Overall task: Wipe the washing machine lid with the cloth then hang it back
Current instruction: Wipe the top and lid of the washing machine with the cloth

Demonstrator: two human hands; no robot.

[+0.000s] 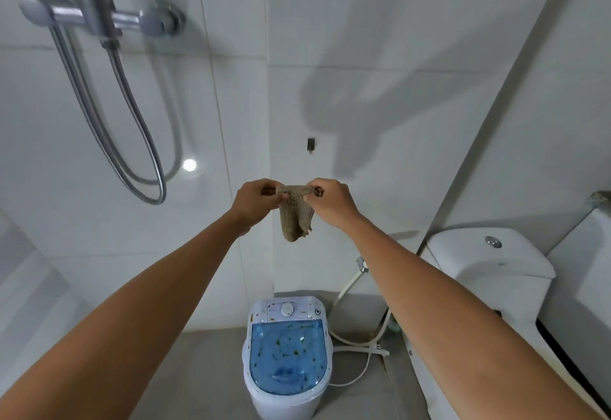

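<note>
Cloth (pixel 295 213): small, brown, coarse weave; held up in front of the white tiled wall, top edge stretched between both hands, rest drooping loose below.
Left hand (pixel 256 199): fingers curled, pinching the cloth's left top corner.
Right hand (pixel 332 201): fingers curled, pinching the right top corner.
Hook (pixel 310 144): small dark fitting on the wall, above and slightly right of the cloth, apart from it.
Washing machine lid (pixel 287 357): translucent blue, shut, far below on the small white machine standing on the floor; untouched at this moment.
Step in hand: likely hanging the cloth back, judging by its height near the hook; cannot tell whether wiping is done.
Doing it well: keep the top edge taut, find a loop or opening in the weave, raise it over the hook, seat it fully, release one corner at a time.
Risk: loose weave slipping off a shallow hook.
</note>
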